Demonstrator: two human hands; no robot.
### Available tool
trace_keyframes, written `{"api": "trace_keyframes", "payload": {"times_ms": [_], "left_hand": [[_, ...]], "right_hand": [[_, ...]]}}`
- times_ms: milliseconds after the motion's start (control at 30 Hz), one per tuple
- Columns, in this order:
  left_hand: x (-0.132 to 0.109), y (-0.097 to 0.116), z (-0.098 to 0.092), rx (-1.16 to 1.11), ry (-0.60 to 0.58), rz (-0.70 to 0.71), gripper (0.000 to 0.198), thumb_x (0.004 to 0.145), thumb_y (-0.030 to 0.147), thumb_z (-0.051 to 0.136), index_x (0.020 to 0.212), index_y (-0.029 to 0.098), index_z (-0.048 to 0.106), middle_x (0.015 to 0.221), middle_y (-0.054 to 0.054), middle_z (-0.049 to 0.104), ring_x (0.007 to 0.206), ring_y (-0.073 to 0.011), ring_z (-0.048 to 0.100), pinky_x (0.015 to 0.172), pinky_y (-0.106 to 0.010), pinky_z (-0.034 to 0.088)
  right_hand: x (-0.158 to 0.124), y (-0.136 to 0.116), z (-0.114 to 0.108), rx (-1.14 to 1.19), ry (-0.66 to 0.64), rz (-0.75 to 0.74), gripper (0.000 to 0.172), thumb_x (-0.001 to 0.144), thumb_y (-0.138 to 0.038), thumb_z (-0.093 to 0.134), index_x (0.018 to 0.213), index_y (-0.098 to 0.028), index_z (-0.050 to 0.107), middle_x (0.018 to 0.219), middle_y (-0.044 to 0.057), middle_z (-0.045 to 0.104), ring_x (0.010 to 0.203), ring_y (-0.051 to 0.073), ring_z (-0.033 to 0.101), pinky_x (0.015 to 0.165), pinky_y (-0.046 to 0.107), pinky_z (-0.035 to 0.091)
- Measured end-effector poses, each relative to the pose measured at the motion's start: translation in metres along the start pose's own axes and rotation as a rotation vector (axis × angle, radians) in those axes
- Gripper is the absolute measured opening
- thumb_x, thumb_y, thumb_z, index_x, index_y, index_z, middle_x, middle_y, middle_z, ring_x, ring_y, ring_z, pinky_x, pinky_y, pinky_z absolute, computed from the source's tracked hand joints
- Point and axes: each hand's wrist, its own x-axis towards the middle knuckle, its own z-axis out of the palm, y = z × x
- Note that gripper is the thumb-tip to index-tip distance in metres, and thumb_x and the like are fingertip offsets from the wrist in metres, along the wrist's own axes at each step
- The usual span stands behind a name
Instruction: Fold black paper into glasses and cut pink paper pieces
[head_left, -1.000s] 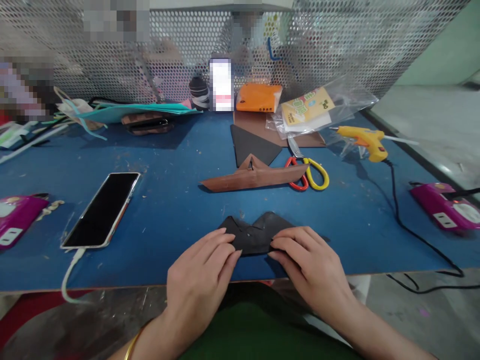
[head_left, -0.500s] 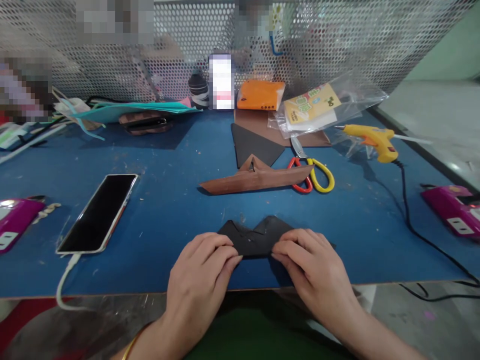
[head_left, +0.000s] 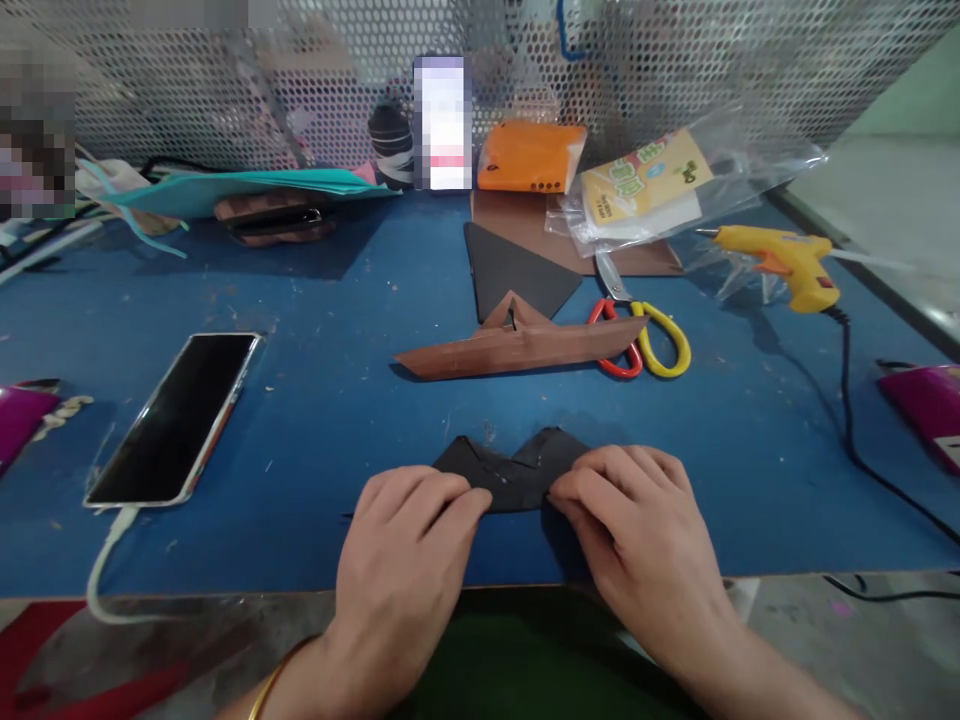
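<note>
A folded piece of black craft sheet (head_left: 506,485), with two raised points and a notch between them, lies near the table's front edge. My left hand (head_left: 416,530) is closed on its left part, thumb and fingers pinching the lower edge. At the right end my right hand (head_left: 626,520) grips the same edge between thumb and fingertips. Beyond them rests a folded brown boat-like piece (head_left: 510,350). Its right tip lies over the red-and-yellow-handled scissors (head_left: 660,340). A flat black sheet (head_left: 514,270) sits behind the brown piece.
A yellow glue gun (head_left: 802,262) with a black cord lies at the right. On the left is a phone (head_left: 176,420) with a white cable. An orange packet (head_left: 532,158), a lit phone (head_left: 442,125) and a plastic bag (head_left: 660,190) stand by the perforated metal screen (head_left: 330,90).
The view has shifted slightly. Both hands keep hold of the black piece; the left fingers have moved a little along its lower edge, and a thin dark tip now shows left of that hand.
</note>
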Motion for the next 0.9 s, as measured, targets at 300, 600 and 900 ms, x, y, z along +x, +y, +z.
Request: {"api": "trace_keyframes", "payload": {"times_ms": [300, 600, 900], "left_hand": [[-0.003, -0.003, -0.001, 0.069, -0.055, 0.191, 0.024, 0.099, 0.012, 0.049, 0.103, 0.011, 0.072, 0.090, -0.006, 0.071, 0.082, -0.0222, 0.059, 0.076, -0.037, 0.047], [0.001, -0.003, -0.003, 0.180, -0.054, 0.316, 0.026, 0.097, 0.008, 0.045, 0.103, 0.008, 0.071, 0.086, -0.008, 0.073, 0.077, -0.0236, 0.063, 0.074, -0.039, 0.052], [0.009, -0.006, -0.003, -0.021, -0.078, 0.109, 0.018, 0.097, 0.015, 0.054, 0.093, 0.016, 0.072, 0.085, -0.002, 0.070, 0.076, -0.0179, 0.061, 0.068, -0.033, 0.048]], "right_hand": [[-0.005, 0.002, 0.002, -0.063, 0.035, -0.235, 0.028, 0.102, -0.012, 0.043, 0.099, -0.016, 0.071, 0.092, 0.005, 0.073, 0.086, 0.018, 0.061, 0.085, 0.036, 0.037], [0.002, -0.005, -0.001, -0.234, -0.001, -0.490, 0.032, 0.097, -0.005, 0.041, 0.096, -0.006, 0.073, 0.091, 0.013, 0.074, 0.082, 0.024, 0.061, 0.085, 0.042, 0.040], [0.005, -0.003, 0.006, -0.053, -0.022, -0.255, 0.021, 0.098, -0.010, 0.050, 0.092, -0.013, 0.070, 0.083, 0.005, 0.067, 0.075, 0.019, 0.054, 0.080, 0.038, 0.038]]}}
